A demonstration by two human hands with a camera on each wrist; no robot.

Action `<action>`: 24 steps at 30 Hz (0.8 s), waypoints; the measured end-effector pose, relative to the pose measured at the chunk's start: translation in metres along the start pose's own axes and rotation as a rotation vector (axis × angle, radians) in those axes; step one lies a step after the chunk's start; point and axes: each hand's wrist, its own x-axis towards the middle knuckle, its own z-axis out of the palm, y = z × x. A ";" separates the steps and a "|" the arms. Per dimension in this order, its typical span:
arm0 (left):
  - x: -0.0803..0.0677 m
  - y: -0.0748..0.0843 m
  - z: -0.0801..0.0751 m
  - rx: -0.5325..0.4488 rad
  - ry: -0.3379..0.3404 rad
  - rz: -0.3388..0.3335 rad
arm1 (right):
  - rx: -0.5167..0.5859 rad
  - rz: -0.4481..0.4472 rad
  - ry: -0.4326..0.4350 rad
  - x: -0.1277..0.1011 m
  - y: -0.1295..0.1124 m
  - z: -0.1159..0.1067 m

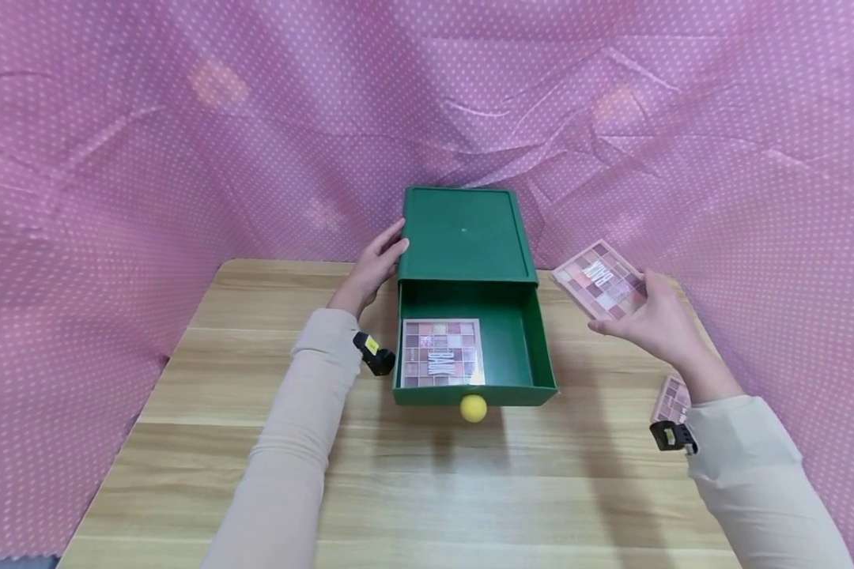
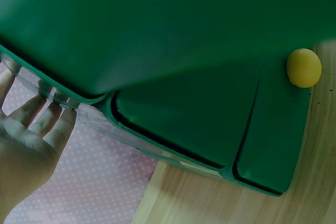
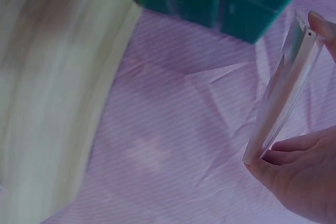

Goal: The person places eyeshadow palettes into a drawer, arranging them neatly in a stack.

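Note:
A green drawer box [image 1: 462, 233] stands at the back of the table, its drawer [image 1: 508, 348] pulled out, with a yellow ball knob [image 1: 473, 408] in front. One eyeshadow palette [image 1: 430, 352] lies in the drawer's left part. My left hand [image 1: 373, 273] touches the box's left side with fairly straight fingers; in the left wrist view its fingertips [image 2: 68, 115] are at the lower edge of the box wall. To the right of the box, my right hand [image 1: 658, 324] grips another eyeshadow palette [image 1: 601, 278] by its edges, tilted and raised; the right wrist view has it edge-on.
A further palette [image 1: 670, 399] lies on the wooden table [image 1: 256, 442] at the right, partly hidden by the right wrist. A pink dotted cloth [image 1: 313, 118] hangs close behind and along both sides of the table.

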 end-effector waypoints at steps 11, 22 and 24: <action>-0.002 -0.001 -0.002 0.018 -0.006 -0.001 | 0.060 -0.176 -0.022 0.000 -0.048 0.000; -0.003 0.001 0.000 0.012 0.008 -0.001 | 0.053 -0.284 -0.155 0.000 -0.079 0.018; -0.003 0.001 0.000 0.007 0.007 0.000 | 0.048 -0.313 -0.175 0.001 -0.083 0.023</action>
